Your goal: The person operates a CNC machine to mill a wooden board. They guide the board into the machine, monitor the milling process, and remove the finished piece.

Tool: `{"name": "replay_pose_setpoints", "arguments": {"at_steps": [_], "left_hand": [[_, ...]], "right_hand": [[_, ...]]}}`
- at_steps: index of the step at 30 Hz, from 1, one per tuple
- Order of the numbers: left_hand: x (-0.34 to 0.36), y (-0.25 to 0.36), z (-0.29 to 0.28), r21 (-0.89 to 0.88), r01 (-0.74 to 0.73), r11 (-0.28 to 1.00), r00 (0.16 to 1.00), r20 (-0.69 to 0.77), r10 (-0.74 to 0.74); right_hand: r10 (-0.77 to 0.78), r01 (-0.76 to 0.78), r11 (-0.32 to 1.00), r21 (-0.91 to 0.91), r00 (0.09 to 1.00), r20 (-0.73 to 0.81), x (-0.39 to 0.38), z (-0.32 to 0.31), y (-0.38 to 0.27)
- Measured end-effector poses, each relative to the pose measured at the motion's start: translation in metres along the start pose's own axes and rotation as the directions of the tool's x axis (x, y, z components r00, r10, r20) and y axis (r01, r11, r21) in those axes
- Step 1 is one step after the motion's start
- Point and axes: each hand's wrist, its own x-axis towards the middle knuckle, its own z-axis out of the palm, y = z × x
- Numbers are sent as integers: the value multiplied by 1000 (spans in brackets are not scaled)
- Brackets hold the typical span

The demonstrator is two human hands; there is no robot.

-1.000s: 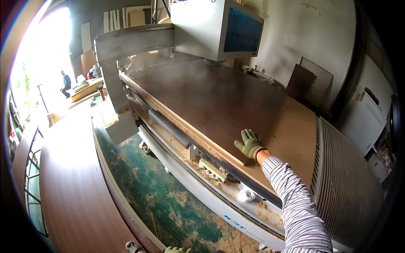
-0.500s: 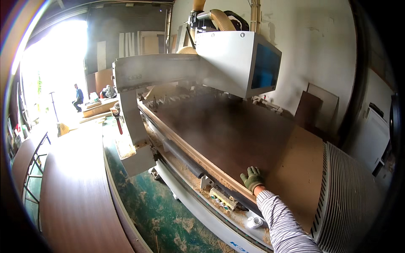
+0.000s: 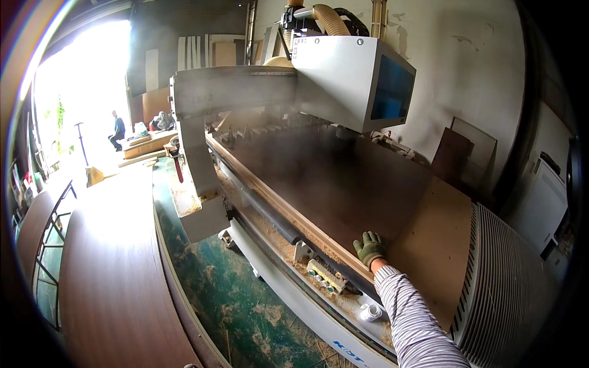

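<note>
My right hand [image 3: 370, 248], in a green work glove, lies flat on the near corner of a dark brown panel [image 3: 331, 196]. Its fingers are spread and it holds nothing. The panel rests on the bed of a large panel-cutting machine, beside a bare tan strip [image 3: 438, 227] of the bed. Over the panel's far part stands the machine's white head [image 3: 337, 80], carried on a grey gantry [image 3: 236, 92]. Dusty haze hangs below it, and the cutting tool is hidden. I cannot make out my left hand.
To the left lies a long brown board [image 3: 116, 276] above the green, sawdust-strewn floor [image 3: 245, 300]. A white bottle [image 3: 370, 313] and a switch block [image 3: 325, 276] sit along the machine's near side. Slatted grey covering [image 3: 497, 288] flanks its right end. Another person [image 3: 116, 130] is by the bright doorway.
The whole view has tilted slightly, so the scene sits a little higher and to the right. My right hand stays on the same corner of the panel.
</note>
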Motion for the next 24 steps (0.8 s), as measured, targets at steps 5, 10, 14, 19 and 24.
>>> {"name": "replay_pose_setpoints", "arguments": {"at_steps": [5,10,14,19,24], "left_hand": [[-7,3,-9,16,-2,1000,1000,14,1],[-11,8,-20,24,46,999,991,-129,-43],[-13,-3,-64,72,67,995,992,100,-74],[-27,-8,-70,37,94,995,994,-55,-92],[-26,-8,-67,76,145,986,989,-32,-143]], "right_hand": [[-97,97,995,-38,995,-5,-16,-2,11],[-363,378,921,99,921,-140,-99,-21,36],[-199,274,933,233,933,-300,-177,-60,87],[107,-80,991,106,954,-280,-258,-80,207],[129,-161,985,-61,925,-357,-260,-103,165]]}}
